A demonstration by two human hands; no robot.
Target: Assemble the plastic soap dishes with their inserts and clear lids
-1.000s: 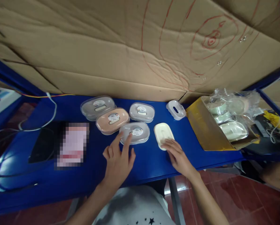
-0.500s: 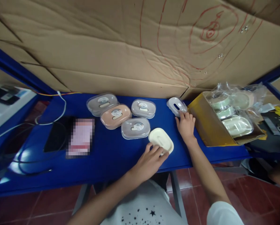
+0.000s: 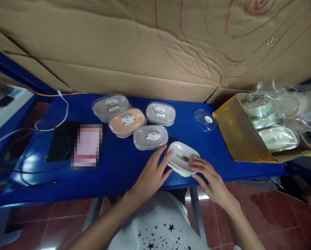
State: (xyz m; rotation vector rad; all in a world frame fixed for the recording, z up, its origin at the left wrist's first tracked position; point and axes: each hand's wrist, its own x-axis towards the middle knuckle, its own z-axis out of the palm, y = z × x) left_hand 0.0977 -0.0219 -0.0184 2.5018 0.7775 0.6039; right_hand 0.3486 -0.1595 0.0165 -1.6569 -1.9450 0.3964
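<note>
A white oval soap dish tray [image 3: 182, 156] with a slot in its middle sits on a cream oval base [image 3: 180, 172] near the table's front edge. My left hand [image 3: 155, 170] curls around the left end, fingertips on the rim. At the right end, my right hand [image 3: 210, 177] grips the tray, fingers over the edge and thumb below. Beyond them lies a clear oval lid [image 3: 201, 121] with a round sticker. Several lidded soap dishes rest to the left, among them a pinkish one [image 3: 124, 126] and a white one [image 3: 160, 116].
On the right stands a cardboard box [image 3: 230, 135] holding plastic-wrapped pale green dishes [image 3: 277, 139]. A blurred pink item [image 3: 87, 146] lies at left beside black cables and a white cord [image 3: 64, 118]. Tall cardboard [image 3: 105, 52] closes off the back of the blue table [image 3: 105, 184].
My right hand has brought the slotted white tray from beside the box onto the cream base. The clear lid stays behind. My left hand has shifted slightly left around the dish's end.
</note>
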